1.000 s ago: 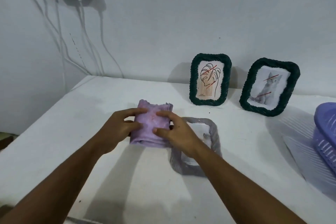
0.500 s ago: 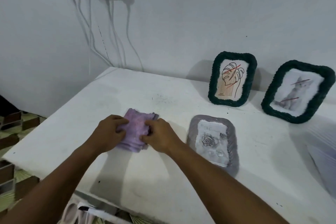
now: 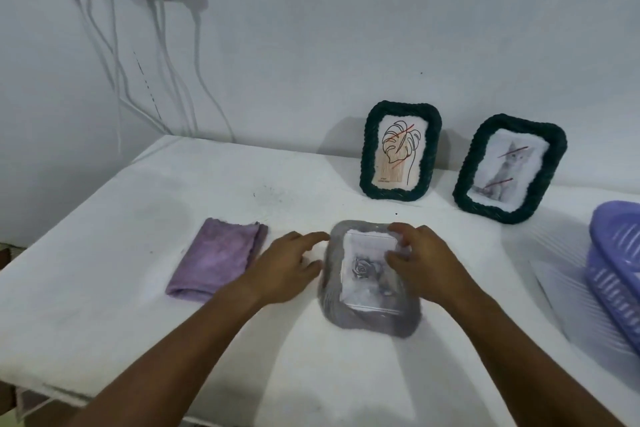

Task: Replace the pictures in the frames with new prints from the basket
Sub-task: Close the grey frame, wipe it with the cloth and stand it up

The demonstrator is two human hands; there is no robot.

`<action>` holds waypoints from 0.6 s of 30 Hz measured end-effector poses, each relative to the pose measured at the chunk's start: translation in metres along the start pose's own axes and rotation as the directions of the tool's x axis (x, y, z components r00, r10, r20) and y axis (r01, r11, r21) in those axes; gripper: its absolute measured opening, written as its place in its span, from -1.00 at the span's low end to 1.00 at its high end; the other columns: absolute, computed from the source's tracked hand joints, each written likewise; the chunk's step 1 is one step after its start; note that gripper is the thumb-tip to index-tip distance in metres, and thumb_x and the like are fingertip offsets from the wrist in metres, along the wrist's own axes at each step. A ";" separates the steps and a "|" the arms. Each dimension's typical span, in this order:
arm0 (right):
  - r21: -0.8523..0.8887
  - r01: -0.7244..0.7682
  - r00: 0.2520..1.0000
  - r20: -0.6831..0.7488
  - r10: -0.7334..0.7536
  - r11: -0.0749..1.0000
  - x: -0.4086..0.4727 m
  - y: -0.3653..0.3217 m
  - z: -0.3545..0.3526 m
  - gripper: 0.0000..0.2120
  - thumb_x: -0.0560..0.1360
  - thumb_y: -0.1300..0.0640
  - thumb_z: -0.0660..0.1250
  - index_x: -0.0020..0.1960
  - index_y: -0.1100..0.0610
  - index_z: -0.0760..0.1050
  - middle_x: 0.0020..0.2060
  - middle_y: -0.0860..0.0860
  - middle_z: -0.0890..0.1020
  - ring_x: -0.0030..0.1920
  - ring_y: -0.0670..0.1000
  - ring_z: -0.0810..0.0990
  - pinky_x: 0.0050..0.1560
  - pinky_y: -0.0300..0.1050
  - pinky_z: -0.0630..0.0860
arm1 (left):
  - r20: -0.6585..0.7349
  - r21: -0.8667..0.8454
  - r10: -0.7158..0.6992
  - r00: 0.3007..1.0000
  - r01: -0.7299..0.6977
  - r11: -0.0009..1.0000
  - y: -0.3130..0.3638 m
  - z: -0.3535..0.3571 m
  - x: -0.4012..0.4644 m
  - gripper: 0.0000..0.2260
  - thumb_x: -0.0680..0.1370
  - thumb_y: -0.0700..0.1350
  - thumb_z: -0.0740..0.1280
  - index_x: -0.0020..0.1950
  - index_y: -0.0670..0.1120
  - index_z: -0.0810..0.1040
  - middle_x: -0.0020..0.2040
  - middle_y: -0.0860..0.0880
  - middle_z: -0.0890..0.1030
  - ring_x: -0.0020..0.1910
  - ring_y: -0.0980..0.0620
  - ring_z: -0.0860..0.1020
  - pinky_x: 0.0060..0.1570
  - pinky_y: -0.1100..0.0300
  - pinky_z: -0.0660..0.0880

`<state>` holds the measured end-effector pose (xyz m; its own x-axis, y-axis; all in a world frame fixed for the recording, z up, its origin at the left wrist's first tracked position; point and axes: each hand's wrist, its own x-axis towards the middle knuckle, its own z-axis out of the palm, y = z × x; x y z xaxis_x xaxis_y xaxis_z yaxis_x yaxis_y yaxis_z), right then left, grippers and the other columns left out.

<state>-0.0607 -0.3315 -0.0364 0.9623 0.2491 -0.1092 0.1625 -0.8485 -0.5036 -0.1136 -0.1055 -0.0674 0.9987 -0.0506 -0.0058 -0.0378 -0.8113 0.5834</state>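
Observation:
A grey woven frame [image 3: 363, 315] lies flat on the white table [image 3: 104, 305], showing a grey rose print [image 3: 363, 269]. My left hand [image 3: 284, 265] reaches toward the frame's left edge with fingers stretched out, touching or nearly touching it. My right hand [image 3: 420, 262] rests on the frame's upper right, with thumb and fingers curled over the print's edge. Two dark green frames stand against the wall: one with a leaf drawing [image 3: 400, 151], one with a cat picture [image 3: 509, 168]. A purple basket [image 3: 614, 267] sits at the right edge.
A folded purple cloth [image 3: 218, 258] lies left of the grey frame. White cables [image 3: 156, 80] hang from a wall socket at the upper left. A clear ribbed sheet [image 3: 568, 298] lies beside the basket. The table's near edge runs along the bottom left.
Both hands have let go of the purple cloth, which now lies flat on the table, and have moved right to the grey frame. The view has shifted right, showing the basket again.

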 end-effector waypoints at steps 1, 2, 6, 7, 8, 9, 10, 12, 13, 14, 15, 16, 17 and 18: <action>-0.074 -0.050 0.997 0.048 0.054 0.996 -0.002 0.009 -0.003 -0.53 0.54 -0.04 0.27 0.42 -0.09 0.27 0.31 0.07 0.43 0.22 0.08 0.47 0.23 -0.06 0.44 | 0.022 0.020 0.011 1.000 -0.012 1.000 0.006 0.005 0.006 -0.59 0.56 -0.05 0.28 0.41 0.10 0.36 0.13 -0.09 0.52 0.03 -0.03 0.51 0.07 0.23 0.38; -0.123 -0.082 0.991 0.096 0.094 0.989 -0.005 0.016 -0.004 -0.50 0.54 -0.08 0.26 0.44 -0.10 0.22 0.33 0.09 0.40 0.27 0.12 0.43 0.26 -0.02 0.42 | 0.032 0.027 0.024 0.999 -0.025 0.999 0.009 0.010 0.012 -0.58 0.56 -0.04 0.26 0.42 0.10 0.34 0.15 -0.12 0.53 0.07 -0.07 0.51 0.06 0.23 0.36; -0.023 -0.116 0.986 0.121 0.118 0.993 -0.013 0.029 0.004 -0.48 0.52 -0.08 0.28 0.43 -0.13 0.22 0.30 0.07 0.40 0.27 0.11 0.43 0.27 0.00 0.43 | 0.073 0.019 0.024 0.997 -0.026 0.999 0.017 0.021 0.025 -0.57 0.56 -0.02 0.25 0.43 0.12 0.33 0.19 -0.11 0.51 0.18 -0.11 0.46 0.18 0.17 0.35; 0.020 -0.114 0.988 0.108 0.111 0.993 -0.013 0.030 0.006 -0.49 0.51 -0.05 0.31 0.42 -0.13 0.25 0.28 0.06 0.40 0.24 0.10 0.45 0.26 -0.01 0.44 | 0.073 -0.008 0.004 0.997 -0.004 1.000 0.017 0.022 0.026 -0.57 0.55 -0.03 0.27 0.42 0.12 0.34 0.19 -0.11 0.50 0.18 -0.10 0.46 0.20 0.16 0.36; 0.060 -0.116 0.989 0.095 0.110 0.991 -0.014 0.030 0.008 -0.49 0.51 -0.02 0.33 0.41 -0.14 0.27 0.25 0.05 0.41 0.21 0.09 0.47 0.25 -0.02 0.45 | 0.065 -0.049 -0.014 0.998 0.017 0.999 0.018 0.022 0.026 -0.58 0.54 -0.06 0.29 0.40 0.13 0.37 0.20 -0.10 0.49 0.17 -0.09 0.47 0.20 0.15 0.38; 0.109 -0.124 0.990 0.083 0.115 0.986 -0.014 0.031 0.009 -0.50 0.49 0.01 0.35 0.39 -0.14 0.30 0.21 0.05 0.43 0.17 0.08 0.48 0.22 -0.02 0.47 | 0.056 -0.103 -0.036 0.998 0.042 0.994 0.019 0.021 0.027 -0.58 0.52 -0.08 0.31 0.37 0.14 0.40 0.20 -0.08 0.48 0.14 -0.06 0.49 0.18 0.15 0.42; 0.175 -0.132 0.990 0.072 0.121 0.976 -0.014 0.032 0.010 -0.52 0.48 0.05 0.37 0.36 -0.13 0.34 0.16 0.04 0.46 0.11 0.05 0.50 0.17 -0.05 0.50 | 0.055 -0.167 -0.060 0.997 0.069 0.984 0.018 0.021 0.027 -0.59 0.51 -0.11 0.33 0.34 0.15 0.43 0.20 -0.05 0.47 0.10 -0.03 0.50 0.11 0.17 0.45; 0.334 -0.135 0.991 0.060 0.122 0.933 -0.016 0.033 0.009 -0.54 0.46 0.15 0.41 0.31 -0.09 0.41 -0.01 -0.05 0.50 -0.05 -0.05 0.53 -0.03 -0.21 0.51 | 0.077 -0.320 -0.098 0.992 0.118 0.940 0.017 0.020 0.027 -0.58 0.48 -0.20 0.36 0.29 0.13 0.47 0.17 0.01 0.49 -0.01 0.06 0.50 -0.07 0.29 0.45; 0.401 -0.130 0.992 0.058 0.116 0.907 -0.017 0.033 0.008 -0.54 0.45 0.20 0.41 0.29 -0.07 0.43 -0.07 -0.09 0.51 -0.11 -0.11 0.53 -0.13 -0.29 0.49 | 0.093 -0.393 -0.111 0.989 0.139 0.909 0.017 0.019 0.027 -0.57 0.46 -0.25 0.36 0.27 0.12 0.49 0.14 0.02 0.50 -0.04 0.09 0.50 -0.12 0.32 0.44; 0.459 -0.128 0.992 0.056 0.115 0.879 -0.018 0.035 0.007 -0.54 0.44 0.24 0.41 0.27 -0.07 0.45 -0.08 -0.09 0.52 -0.11 -0.14 0.53 -0.18 -0.31 0.48 | 0.103 -0.459 -0.119 0.988 0.153 0.875 0.018 0.018 0.027 -0.56 0.44 -0.30 0.37 0.24 0.10 0.51 0.12 0.02 0.52 -0.05 0.11 0.51 -0.14 0.33 0.45; 0.520 -0.128 0.992 0.051 0.119 0.845 -0.018 0.036 0.007 -0.54 0.43 0.28 0.42 0.25 -0.07 0.46 -0.03 -0.06 0.54 -0.08 -0.12 0.55 -0.18 -0.30 0.50 | 0.109 -0.527 -0.124 0.986 0.163 0.834 0.018 0.017 0.026 -0.54 0.42 -0.35 0.37 0.22 0.08 0.54 0.12 -0.01 0.54 -0.04 0.09 0.53 -0.13 0.32 0.47; 0.588 -0.127 0.991 0.041 0.128 0.799 -0.018 0.038 0.006 -0.53 0.42 0.31 0.42 0.22 -0.09 0.48 0.03 -0.01 0.56 -0.03 -0.07 0.57 -0.15 -0.24 0.54 | 0.110 -0.597 -0.126 0.986 0.167 0.784 0.019 0.016 0.026 -0.53 0.40 -0.39 0.36 0.20 0.05 0.56 0.12 -0.05 0.56 -0.01 0.04 0.55 -0.09 0.28 0.51; 0.668 -0.123 0.990 0.033 0.136 0.734 -0.019 0.040 0.006 -0.52 0.41 0.36 0.41 0.19 -0.09 0.50 0.07 0.03 0.56 0.01 0.00 0.59 -0.12 -0.16 0.57 | 0.112 -0.664 -0.126 0.986 0.169 0.728 0.018 0.015 0.025 -0.51 0.38 -0.43 0.36 0.18 0.03 0.57 0.13 -0.08 0.56 0.03 -0.01 0.57 -0.05 0.24 0.54; 0.756 -0.114 0.990 0.028 0.141 0.644 -0.019 0.041 0.005 -0.51 0.40 0.40 0.41 0.17 -0.08 0.52 0.09 0.08 0.57 0.04 0.07 0.60 -0.10 -0.10 0.58 | 0.112 -0.721 -0.123 0.986 0.166 0.673 0.019 0.014 0.025 -0.50 0.36 -0.46 0.37 0.18 0.01 0.58 0.14 -0.11 0.56 0.05 -0.05 0.58 -0.03 0.20 0.56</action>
<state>-0.0735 -0.3686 -0.0592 0.9691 0.1396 -0.2035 -0.1697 -0.2217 -0.9602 -0.0900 -0.1302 -0.0685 0.9856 -0.0156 -0.1684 0.1649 -0.1342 0.9771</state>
